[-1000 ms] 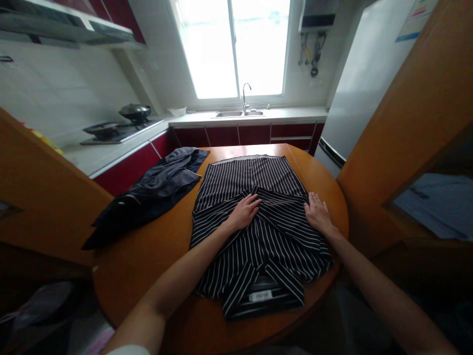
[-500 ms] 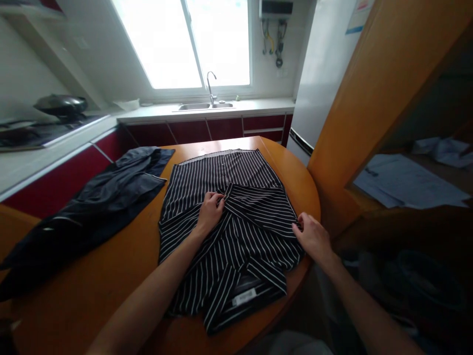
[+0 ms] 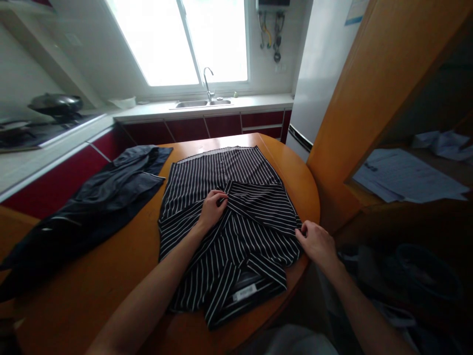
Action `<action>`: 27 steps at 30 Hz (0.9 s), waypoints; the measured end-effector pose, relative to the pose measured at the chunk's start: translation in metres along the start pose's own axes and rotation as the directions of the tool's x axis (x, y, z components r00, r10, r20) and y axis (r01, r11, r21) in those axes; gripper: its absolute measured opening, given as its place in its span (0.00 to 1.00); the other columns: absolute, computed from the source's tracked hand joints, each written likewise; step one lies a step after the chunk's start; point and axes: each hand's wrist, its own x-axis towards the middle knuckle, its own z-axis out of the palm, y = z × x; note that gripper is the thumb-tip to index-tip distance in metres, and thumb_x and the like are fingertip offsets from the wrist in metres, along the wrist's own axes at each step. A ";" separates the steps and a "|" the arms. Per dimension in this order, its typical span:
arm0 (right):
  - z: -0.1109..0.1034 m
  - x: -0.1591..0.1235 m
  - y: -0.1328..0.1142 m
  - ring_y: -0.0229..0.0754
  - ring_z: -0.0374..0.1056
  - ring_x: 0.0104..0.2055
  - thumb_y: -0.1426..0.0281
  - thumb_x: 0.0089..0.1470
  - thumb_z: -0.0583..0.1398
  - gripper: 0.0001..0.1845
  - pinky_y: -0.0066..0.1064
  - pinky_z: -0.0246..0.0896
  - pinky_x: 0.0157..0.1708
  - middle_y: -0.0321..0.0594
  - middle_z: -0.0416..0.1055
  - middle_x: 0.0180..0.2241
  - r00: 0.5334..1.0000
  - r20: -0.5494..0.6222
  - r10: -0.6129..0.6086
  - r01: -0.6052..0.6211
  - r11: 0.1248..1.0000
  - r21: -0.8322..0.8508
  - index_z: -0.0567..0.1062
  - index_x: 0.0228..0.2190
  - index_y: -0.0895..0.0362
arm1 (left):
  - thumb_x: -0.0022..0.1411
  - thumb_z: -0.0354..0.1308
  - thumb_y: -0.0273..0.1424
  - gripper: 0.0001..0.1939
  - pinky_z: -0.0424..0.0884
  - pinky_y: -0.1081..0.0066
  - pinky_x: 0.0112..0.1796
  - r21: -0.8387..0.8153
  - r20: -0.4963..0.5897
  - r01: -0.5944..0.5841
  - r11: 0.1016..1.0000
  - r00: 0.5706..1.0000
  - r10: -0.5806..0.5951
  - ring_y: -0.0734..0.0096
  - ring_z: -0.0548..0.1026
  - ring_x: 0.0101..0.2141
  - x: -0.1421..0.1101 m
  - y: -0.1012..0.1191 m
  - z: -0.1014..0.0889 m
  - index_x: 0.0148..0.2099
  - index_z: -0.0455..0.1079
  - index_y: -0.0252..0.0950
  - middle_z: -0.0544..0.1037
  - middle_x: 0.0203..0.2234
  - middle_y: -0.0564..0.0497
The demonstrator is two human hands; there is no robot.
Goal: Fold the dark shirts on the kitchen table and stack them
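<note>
A black shirt with thin white stripes (image 3: 236, 177) lies spread on the round wooden table (image 3: 111, 276), its collar and label toward me and its sleeves folded over the middle. My left hand (image 3: 212, 209) is closed, pinching a fold of the striped shirt near its centre. My right hand (image 3: 317, 243) is closed on the shirt's right edge, close to the table's rim.
A dark blue garment (image 3: 92, 202) lies crumpled on the table's left side. Behind are a counter with a sink and tap (image 3: 207, 93), a stove with a wok (image 3: 55, 104) at left, a fridge (image 3: 318, 74) and a wooden partition (image 3: 369, 98) at right.
Both hands went from lying flat on the shirt to pinching the fabric. The view swung to the right, and the hands have shifted only slightly in the last half second.
</note>
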 end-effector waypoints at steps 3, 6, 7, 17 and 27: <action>0.001 -0.002 -0.002 0.43 0.71 0.33 0.65 0.58 0.59 0.10 0.31 0.51 0.29 0.39 0.75 0.29 1.000 0.007 -0.008 0.008 1.000 0.003 0.70 0.25 0.53 | 0.63 0.57 0.31 0.07 0.74 0.59 0.49 -0.004 0.007 0.000 1.000 1.000 0.000 0.63 0.75 0.44 0.000 0.000 0.000 0.39 0.76 0.38 0.75 0.41 0.48; 0.003 -0.002 -0.005 0.43 0.70 0.32 0.68 0.58 0.57 0.10 0.31 0.51 0.29 0.40 0.74 0.28 1.000 -0.016 -0.003 0.003 1.000 0.010 0.70 0.24 0.53 | 0.63 0.57 0.31 0.07 0.74 0.60 0.50 -0.014 0.002 -0.009 1.000 1.000 0.009 0.63 0.75 0.44 0.000 0.001 0.000 0.40 0.76 0.38 0.75 0.41 0.48; 0.003 -0.003 -0.006 0.43 0.70 0.32 0.69 0.58 0.57 0.11 0.31 0.51 0.29 0.40 0.74 0.27 1.000 -0.024 -0.002 0.003 1.000 0.012 0.69 0.24 0.53 | 0.64 0.56 0.31 0.07 0.74 0.60 0.50 -0.017 -0.001 -0.009 1.000 1.000 0.009 0.63 0.75 0.44 0.000 0.001 0.000 0.40 0.76 0.38 0.75 0.41 0.48; 0.004 -0.004 -0.004 0.43 0.69 0.30 0.71 0.56 0.57 0.11 0.31 0.51 0.30 0.39 0.73 0.26 0.998 -0.059 -0.005 0.008 0.999 0.043 0.66 0.22 0.53 | 0.67 0.51 0.27 0.13 0.74 0.60 0.51 -0.063 -0.027 0.043 0.997 0.999 -0.045 0.63 0.75 0.48 0.000 -0.002 0.002 0.51 0.71 0.38 0.76 0.46 0.47; -0.010 -0.001 0.011 0.45 0.71 0.32 0.69 0.59 0.56 0.11 0.33 0.54 0.31 0.42 0.75 0.28 0.999 0.040 0.007 -0.004 0.998 -0.070 0.71 0.25 0.53 | 0.61 0.57 0.27 0.17 0.79 0.66 0.40 -0.061 0.009 0.032 0.998 0.999 -0.031 0.67 0.75 0.42 -0.003 0.007 0.000 0.53 0.70 0.39 0.71 0.50 0.47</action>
